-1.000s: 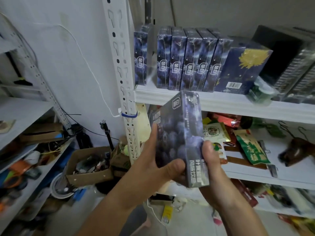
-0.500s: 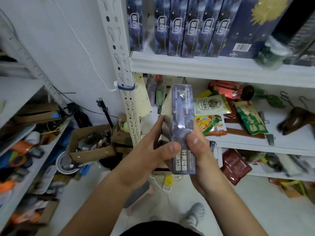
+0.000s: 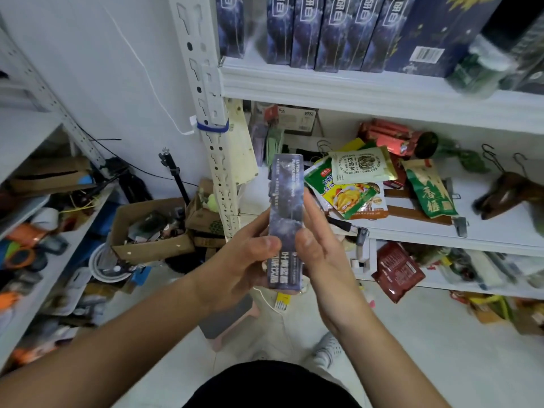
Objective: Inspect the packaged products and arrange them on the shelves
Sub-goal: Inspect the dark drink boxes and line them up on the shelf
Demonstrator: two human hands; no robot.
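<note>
box held between left grip and right grip, long axis upright; matching row above, slightly right.

1. Before me, the packaged box stands upright between two hands that hold it, the left hand on its left side and the right hand on its right, both in front of the shelving.
2. Above and behind it, a row of matching boxes stands side by side on the upper shelf.
3. One level down, food sachets lie overlapping on the middle shelf, right of the held box.
4. The perforated shelf post rises left of both shelves.
5. Left of the post, an open carton sits on the floor, with a second rack at far left.
6. A stool sits on the floor below the hands.
</note>
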